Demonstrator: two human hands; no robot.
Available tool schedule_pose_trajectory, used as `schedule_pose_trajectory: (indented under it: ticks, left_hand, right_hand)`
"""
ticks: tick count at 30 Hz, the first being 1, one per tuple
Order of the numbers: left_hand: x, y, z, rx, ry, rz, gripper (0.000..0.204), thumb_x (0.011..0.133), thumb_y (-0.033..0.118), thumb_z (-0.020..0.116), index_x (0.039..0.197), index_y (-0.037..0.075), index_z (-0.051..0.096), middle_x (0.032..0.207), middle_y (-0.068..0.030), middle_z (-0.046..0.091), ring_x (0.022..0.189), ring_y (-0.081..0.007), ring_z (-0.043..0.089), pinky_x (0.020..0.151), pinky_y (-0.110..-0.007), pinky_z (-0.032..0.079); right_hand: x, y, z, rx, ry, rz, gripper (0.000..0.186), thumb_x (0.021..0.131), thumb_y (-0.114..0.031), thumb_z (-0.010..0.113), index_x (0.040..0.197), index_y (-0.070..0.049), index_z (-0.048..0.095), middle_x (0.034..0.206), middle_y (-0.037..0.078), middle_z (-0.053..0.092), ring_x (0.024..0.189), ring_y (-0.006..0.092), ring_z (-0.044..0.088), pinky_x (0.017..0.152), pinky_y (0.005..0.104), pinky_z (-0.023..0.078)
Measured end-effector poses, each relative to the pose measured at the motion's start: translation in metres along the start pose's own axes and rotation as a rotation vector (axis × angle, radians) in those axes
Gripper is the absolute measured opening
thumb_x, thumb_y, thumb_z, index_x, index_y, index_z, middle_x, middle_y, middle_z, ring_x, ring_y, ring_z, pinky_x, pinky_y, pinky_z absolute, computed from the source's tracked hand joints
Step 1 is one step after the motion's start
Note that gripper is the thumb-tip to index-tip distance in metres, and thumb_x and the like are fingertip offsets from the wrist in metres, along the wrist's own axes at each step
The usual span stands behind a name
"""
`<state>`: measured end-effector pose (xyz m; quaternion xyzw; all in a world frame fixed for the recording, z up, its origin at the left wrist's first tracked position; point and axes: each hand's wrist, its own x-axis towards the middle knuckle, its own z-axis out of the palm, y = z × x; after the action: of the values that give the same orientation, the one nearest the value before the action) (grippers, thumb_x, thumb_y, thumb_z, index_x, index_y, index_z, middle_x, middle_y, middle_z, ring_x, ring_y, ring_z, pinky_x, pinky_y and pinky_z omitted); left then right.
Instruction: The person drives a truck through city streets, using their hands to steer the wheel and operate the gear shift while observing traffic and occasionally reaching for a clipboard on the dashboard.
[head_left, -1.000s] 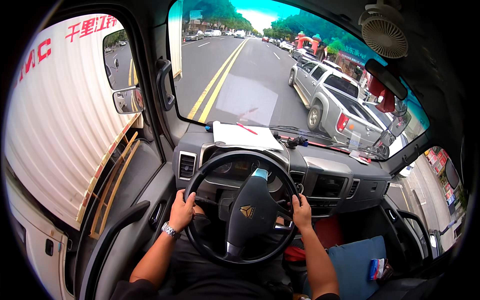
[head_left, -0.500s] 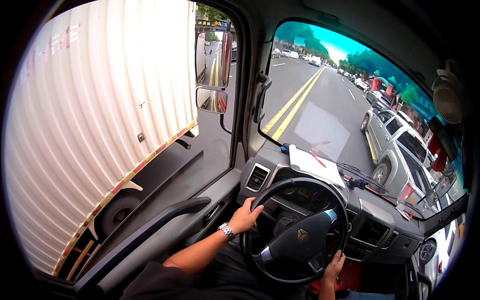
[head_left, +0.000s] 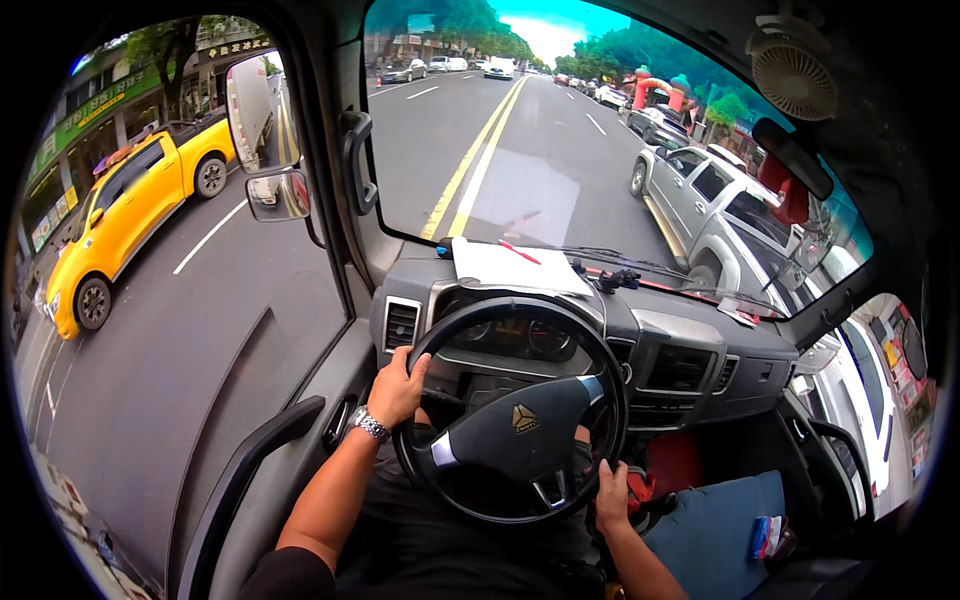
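Note:
Both of my hands are on the black steering wheel (head_left: pixel 618 400). My left hand (head_left: pixel 396 388) wraps round the rim at its left side, thumb along the top of it, and a metal wristwatch (head_left: pixel 370 424) sits on that wrist. Low on the right of the rim, my right hand (head_left: pixel 612 493) grips with the thumb pointing up. The wheel's dark hub carries a gold emblem (head_left: pixel 523 418), and it is turned slightly anticlockwise. Behind it, the instrument cluster (head_left: pixel 545 338) shows partly through the rim.
White papers (head_left: pixel 500 272) with a red pen (head_left: pixel 520 253) lie on the dash. Outside, a silver pickup (head_left: pixel 700 190) stands close on the right, a yellow pickup (head_left: pixel 135 200) on the left, beside a side mirror (head_left: pixel 262 110). Double yellow lines (head_left: pixel 487 155) run ahead. A fan (head_left: pixel 793 75) hangs upper right.
The white ribbed truck body has gone from the left window into the mirror, and the yellow pickup now shows there. My view has swung right and levelled. Both hands keep hold.

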<state>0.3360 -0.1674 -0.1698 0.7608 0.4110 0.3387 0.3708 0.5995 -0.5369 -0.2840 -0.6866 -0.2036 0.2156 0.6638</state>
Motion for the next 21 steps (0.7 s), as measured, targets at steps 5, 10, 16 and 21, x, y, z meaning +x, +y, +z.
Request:
schedule_pose_trajectory:
  ticks: [5, 10, 16, 21]
  left_hand:
    - [0.047, 0.046, -0.008, 0.223, -0.125, 0.091, 0.060, 0.106, 0.059, 0.055, 0.126, 0.003, 0.066, 0.093, -0.0261, 0.075, 0.093, -0.0453, 0.073, 0.083, -0.052, 0.056]
    - [0.087, 0.095, 0.016, 0.656, -0.110, 0.325, 0.069, 0.101, 0.070, 0.053, 0.109, 0.006, 0.077, 0.091, -0.0213, 0.077, 0.090, -0.0410, 0.074, 0.081, -0.051, 0.057]
    - [0.112, 0.124, 0.042, 0.875, -0.139, 0.531, 0.077, 0.099, 0.077, 0.049, 0.088, 0.005, 0.077, 0.089, -0.0207, 0.078, 0.084, -0.0383, 0.076, 0.074, -0.050, 0.058]
    - [0.115, 0.144, 0.081, 0.770, -0.153, 0.577, 0.080, 0.102, 0.076, 0.043, 0.106, 0.002, 0.071, 0.091, -0.0226, 0.077, 0.089, -0.0395, 0.076, 0.079, -0.049, 0.060]
  right_hand:
    - [0.067, -0.054, 0.001, -0.204, 0.023, -0.181, 0.058, 0.107, -0.040, 0.067, 0.140, 0.004, 0.050, 0.116, 0.016, 0.071, 0.106, 0.0212, 0.067, 0.095, 0.0349, 0.053]
    - [0.152, -0.073, -0.006, -0.236, -0.005, -0.297, 0.055, 0.106, -0.039, 0.068, 0.138, 0.003, 0.054, 0.113, 0.013, 0.071, 0.098, 0.0185, 0.068, 0.089, 0.0335, 0.054]
    - [0.115, -0.100, 0.012, -0.015, -0.123, 0.000, 0.040, 0.107, -0.040, 0.067, 0.124, -0.005, 0.061, 0.088, 0.004, 0.068, 0.063, 0.0111, 0.064, 0.059, 0.0283, 0.052]
    - [0.063, -0.055, 0.014, 0.092, 0.070, -0.051, 0.039, 0.110, -0.041, 0.062, 0.119, -0.004, 0.057, 0.085, 0.004, 0.066, 0.062, 0.0122, 0.064, 0.057, 0.0284, 0.052]
